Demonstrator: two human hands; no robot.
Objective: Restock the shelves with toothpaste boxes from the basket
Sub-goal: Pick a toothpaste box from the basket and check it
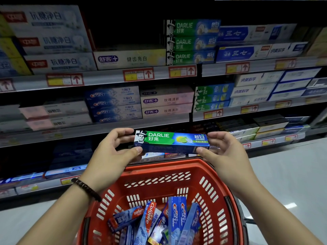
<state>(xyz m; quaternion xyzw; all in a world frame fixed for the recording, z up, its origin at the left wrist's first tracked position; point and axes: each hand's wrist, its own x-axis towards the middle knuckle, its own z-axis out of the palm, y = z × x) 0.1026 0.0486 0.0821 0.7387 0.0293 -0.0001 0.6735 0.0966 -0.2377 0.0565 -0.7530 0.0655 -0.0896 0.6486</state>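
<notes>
A green and blue Darlie toothpaste box (169, 141) is held level above the red basket (210, 188). My left hand (113, 152) pinches its left end between thumb and fingers. My right hand (226, 152) pinches its right end the same way. Several Crest and Colgate boxes (159, 221) lie jumbled in the bottom of the basket. Matching Darlie lime boxes (211, 98) are stacked on the middle shelf to the upper right of the held box.
Shelves (106, 77) of stacked toothpaste boxes fill the view ahead, with red price tags along their edges. A dark gap (127, 32) sits above a single white box on the top shelf. Pale floor (292, 174) lies to the right.
</notes>
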